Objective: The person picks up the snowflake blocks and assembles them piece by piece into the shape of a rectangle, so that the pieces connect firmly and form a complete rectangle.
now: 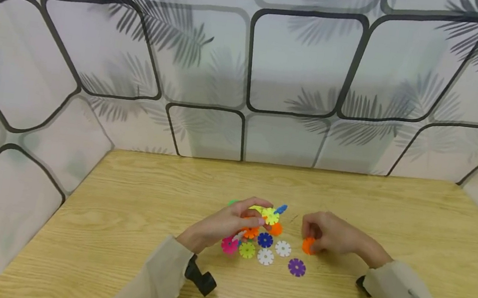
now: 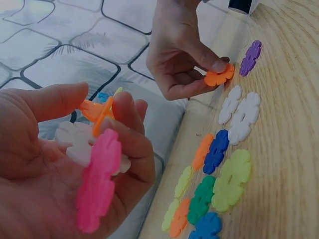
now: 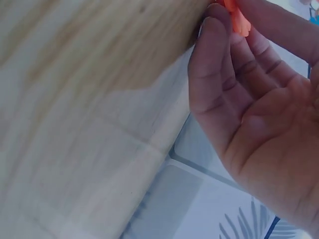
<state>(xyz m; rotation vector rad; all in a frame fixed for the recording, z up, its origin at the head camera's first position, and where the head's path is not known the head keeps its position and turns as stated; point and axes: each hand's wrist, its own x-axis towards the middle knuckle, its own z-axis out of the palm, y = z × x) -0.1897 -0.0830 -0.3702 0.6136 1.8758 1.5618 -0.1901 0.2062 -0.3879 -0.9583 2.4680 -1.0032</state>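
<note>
My left hand (image 1: 226, 223) holds a joined cluster of flower-shaped plastic discs between thumb and fingers. In the left wrist view a pink disc (image 2: 99, 181), a white disc (image 2: 75, 142) and orange ones (image 2: 94, 110) show in it; blue and yellow bits peek out behind. The cluster's yellow disc (image 1: 270, 216) and blue disc (image 1: 281, 209) stick out past the fingers in the head view. To the right, my right hand (image 1: 336, 234) pinches a single orange disc (image 1: 308, 246) between thumb and fingers, low over the table. The right wrist view shows only part of that disc.
Loose discs lie flat on the wooden table (image 1: 138, 256) between and below the hands: a purple disc (image 1: 297, 267), two white ones (image 1: 265, 257), a dark blue one (image 1: 265, 240), a yellow-green one (image 1: 247, 250) and several more. A patterned backdrop (image 1: 285, 140) stands behind the table.
</note>
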